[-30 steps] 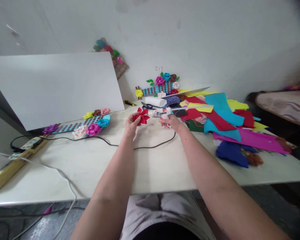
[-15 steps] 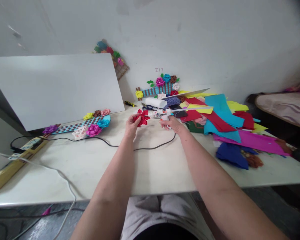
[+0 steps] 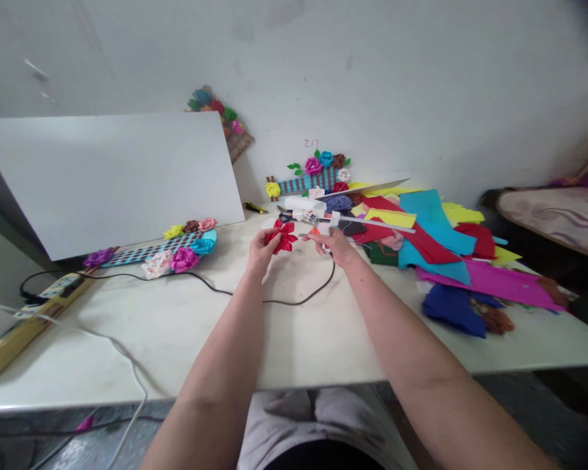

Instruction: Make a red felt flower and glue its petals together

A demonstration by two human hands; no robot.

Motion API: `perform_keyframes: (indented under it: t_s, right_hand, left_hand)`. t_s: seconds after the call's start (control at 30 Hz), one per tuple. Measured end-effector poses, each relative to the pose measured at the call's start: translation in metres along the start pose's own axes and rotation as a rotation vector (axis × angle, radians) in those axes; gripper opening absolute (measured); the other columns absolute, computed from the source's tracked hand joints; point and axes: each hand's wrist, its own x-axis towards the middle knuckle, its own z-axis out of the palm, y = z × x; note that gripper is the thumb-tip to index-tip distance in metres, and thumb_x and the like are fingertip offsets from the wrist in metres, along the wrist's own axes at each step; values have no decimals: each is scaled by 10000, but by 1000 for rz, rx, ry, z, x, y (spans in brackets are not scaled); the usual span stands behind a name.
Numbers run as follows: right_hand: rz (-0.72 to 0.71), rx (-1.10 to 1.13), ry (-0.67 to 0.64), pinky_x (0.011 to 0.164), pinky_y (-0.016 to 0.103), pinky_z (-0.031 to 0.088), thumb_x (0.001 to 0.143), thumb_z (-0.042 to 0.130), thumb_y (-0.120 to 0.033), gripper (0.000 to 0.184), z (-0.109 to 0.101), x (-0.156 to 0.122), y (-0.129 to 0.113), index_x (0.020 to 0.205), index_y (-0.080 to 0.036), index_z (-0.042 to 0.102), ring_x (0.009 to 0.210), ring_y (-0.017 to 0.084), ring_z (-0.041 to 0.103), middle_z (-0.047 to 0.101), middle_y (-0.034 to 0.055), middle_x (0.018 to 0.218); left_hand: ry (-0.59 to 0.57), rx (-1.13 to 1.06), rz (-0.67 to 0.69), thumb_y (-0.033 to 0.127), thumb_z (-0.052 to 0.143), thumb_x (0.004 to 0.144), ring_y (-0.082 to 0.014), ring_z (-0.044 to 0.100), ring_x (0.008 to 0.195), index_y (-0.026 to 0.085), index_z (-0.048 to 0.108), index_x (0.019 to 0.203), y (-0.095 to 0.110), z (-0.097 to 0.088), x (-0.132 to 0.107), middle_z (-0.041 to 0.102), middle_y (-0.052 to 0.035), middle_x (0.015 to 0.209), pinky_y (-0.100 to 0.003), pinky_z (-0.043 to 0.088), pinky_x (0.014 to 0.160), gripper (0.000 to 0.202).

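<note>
My left hand [image 3: 261, 248] is closed on a red paper flower [image 3: 284, 235], held just above the white table [image 3: 186, 333]. My right hand [image 3: 334, 245] grips a white glue gun [image 3: 318, 219] whose nozzle points left, right at the flower. A long clear glue stick [image 3: 382, 223] sticks out of the gun's back to the right. The gun's black cord [image 3: 298, 297] loops over the table toward the left.
A heap of coloured felt sheets [image 3: 436, 241] covers the table's right side. A woven blue strip with paper flowers [image 3: 171, 249] lies at the left before a leaning white board [image 3: 112, 179]. Scissors [image 3: 287, 215], a white roll [image 3: 304, 203] and a power strip [image 3: 53, 290] are also there.
Both hands have dropped slightly and come closer together, with the gun's nozzle now nearer the flower. The view has tilted a little.
</note>
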Motion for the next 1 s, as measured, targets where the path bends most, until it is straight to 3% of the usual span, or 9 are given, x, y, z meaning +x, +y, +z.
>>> perform_keyframes:
  t_s: [0.27, 0.43, 0.57, 0.87, 1.0]
  right_hand:
    - [-52, 92, -65, 432, 244, 316, 666, 715, -467, 368, 10, 2, 3, 523, -178, 538, 380, 70, 368, 524, -24, 421]
    - [26, 102, -102, 412, 241, 299, 618, 751, -455, 338, 16, -1, 1, 555, -166, 590, 373, 77, 368, 488, -33, 378]
    - [32, 72, -124, 424, 245, 313, 616, 749, -476, 387, 20, -2, 0, 481, -171, 554, 400, 86, 410, 549, 4, 410]
    - [29, 45, -144, 421, 242, 306, 641, 736, -489, 405, 20, -1, 7, 478, -162, 561, 384, 72, 397, 538, -11, 415]
    - [-6, 48, -78, 433, 253, 321, 645, 724, -514, 409, 15, 2, 7, 522, -155, 571, 393, 72, 391, 590, 14, 473]
  left_hand:
    - [-38, 133, -16, 454, 799, 634, -111, 599, 567, 162, 688, 950, 1, 2, -1, 680, -25, 713, -182, 360, 407, 444]
    - [-42, 132, -20, 444, 803, 621, -97, 573, 540, 166, 688, 924, 3, 5, -4, 676, -18, 710, -171, 345, 382, 427]
    - [-36, 136, -32, 477, 803, 608, -91, 559, 505, 157, 678, 913, 5, 8, -6, 690, -28, 736, -168, 325, 342, 459]
    - [0, -9, -137, 469, 854, 527, -128, 620, 522, 139, 645, 878, 3, 8, -5, 698, -45, 743, -229, 481, 443, 525]
    - [8, -43, -133, 448, 864, 518, -122, 615, 537, 125, 651, 879, 2, 6, -3, 690, -38, 724, -229, 480, 467, 528]
